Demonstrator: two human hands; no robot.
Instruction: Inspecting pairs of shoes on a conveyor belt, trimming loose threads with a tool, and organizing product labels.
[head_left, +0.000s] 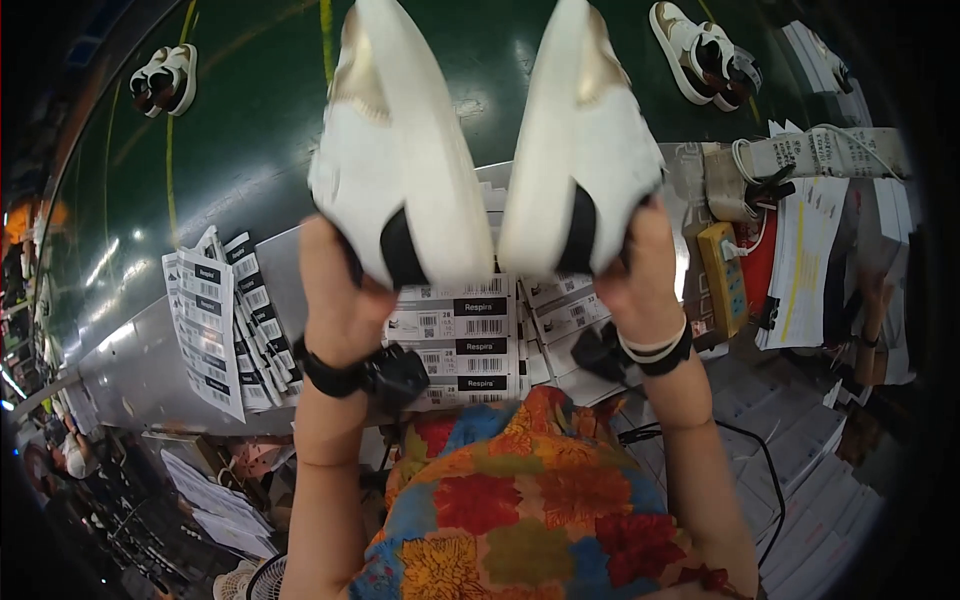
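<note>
Standing at eleven and one o'clock in the head view, the left white shoe (380, 160) and right white shoe (600, 150) are held up, pale soles inward, over the green surface (250, 110). Light weight, stiff soles and softer uppers may be expected; hold is best taken at the lower ends. With the left hand (345, 310) at nine o'clock and the right hand (643, 280) at three, each grip is clamped on a shoe, partly hidden by it

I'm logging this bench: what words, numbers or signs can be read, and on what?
I don't copy wording; print appears here:
Centre label sheets: legible headings, barcodes; fine print too small.
Left label sheets: similar headings, barcodes.
Yellow-marked papers: too small.
White shoes: none readable.
</note>
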